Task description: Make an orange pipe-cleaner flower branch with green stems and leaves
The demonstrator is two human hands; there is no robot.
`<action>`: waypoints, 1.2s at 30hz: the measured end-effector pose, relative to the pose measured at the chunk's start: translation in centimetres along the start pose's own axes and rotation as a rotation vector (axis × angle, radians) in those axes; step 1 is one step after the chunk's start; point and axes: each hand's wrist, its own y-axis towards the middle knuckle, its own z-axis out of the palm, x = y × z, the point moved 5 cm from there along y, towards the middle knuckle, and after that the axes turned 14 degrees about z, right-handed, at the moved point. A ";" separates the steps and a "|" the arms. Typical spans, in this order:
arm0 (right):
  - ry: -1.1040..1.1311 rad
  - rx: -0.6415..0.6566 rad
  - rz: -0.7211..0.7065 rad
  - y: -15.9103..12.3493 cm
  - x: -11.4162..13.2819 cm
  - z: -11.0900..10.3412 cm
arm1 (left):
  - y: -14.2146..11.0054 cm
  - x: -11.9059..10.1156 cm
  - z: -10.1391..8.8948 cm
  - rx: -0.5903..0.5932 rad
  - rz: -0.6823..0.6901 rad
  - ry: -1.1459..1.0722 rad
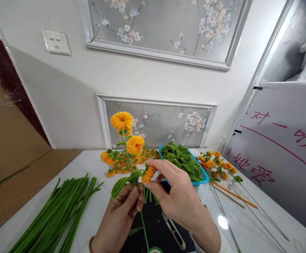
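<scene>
My left hand [119, 216] is closed around the stem of an artificial flower spray [130, 160] made of fuzzy pipe cleaner, with orange blooms and green leaves. The spray stands upright. Between the thumb and fingers of my right hand [177, 198] is one orange flower head [149, 174] on the spray's right side, just above my left hand. A thin green strip [144, 228] runs down from my left hand toward a roll [155, 250] at the bottom edge, partly cut off. Beneath both hands lies a black mat [134, 242], bearing a silver metal tool [174, 232].
Green pipe cleaners [55, 211] lie bundled at left. Behind the hands are many small orange flowers [123, 163] and a blue basket [204, 177] of green leaves. Finished-looking flower stems [216, 163] rest at right beside a white board [281, 140]. The wall [71, 116] closes off the back.
</scene>
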 end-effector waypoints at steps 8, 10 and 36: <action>-0.165 -0.148 -0.107 -0.4 0.5 -0.5 | -0.3 -0.1 0.4 0.060 0.056 0.098; -0.185 -0.164 -0.110 -0.4 0.6 0.1 | -0.4 -0.1 0.6 0.095 0.072 0.130; -0.313 -0.162 0.048 -1.1 1.0 -0.2 | -0.4 0.3 0.3 0.031 0.108 0.222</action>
